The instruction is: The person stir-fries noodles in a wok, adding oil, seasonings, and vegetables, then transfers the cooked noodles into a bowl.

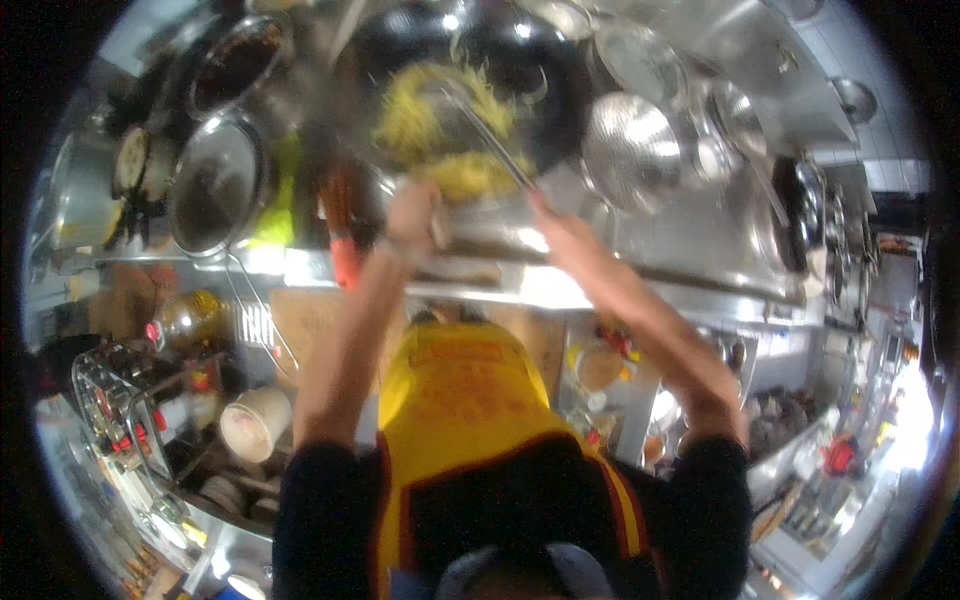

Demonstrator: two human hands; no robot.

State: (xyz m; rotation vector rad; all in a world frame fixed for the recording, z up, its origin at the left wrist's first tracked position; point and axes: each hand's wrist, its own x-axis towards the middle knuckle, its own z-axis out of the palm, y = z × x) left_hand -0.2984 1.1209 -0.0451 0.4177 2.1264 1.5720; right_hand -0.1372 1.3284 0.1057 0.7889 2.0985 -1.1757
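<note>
A large dark wok (555,97) at the top holds pale yellow-green shreds of food (412,112), with more of them heaped near its close rim. My right hand (551,221) grips the end of a long metal cooking utensil (491,139), whose far end lies among the shreds. At the wok's near edge, my left hand (415,214) is closed on something, probably the wok's handle or rim; blur hides the exact grip. A brush-like tool with a red handle (344,262) stands just left of my left wrist.
Right of the wok lies a perforated metal strainer (631,154), with bowls and ladles beyond. A round wire-handled strainer (217,184) is at left. The metal counter edge (480,292) crosses before me. Lower left are an oil bottle (184,321) and a white bucket (255,426).
</note>
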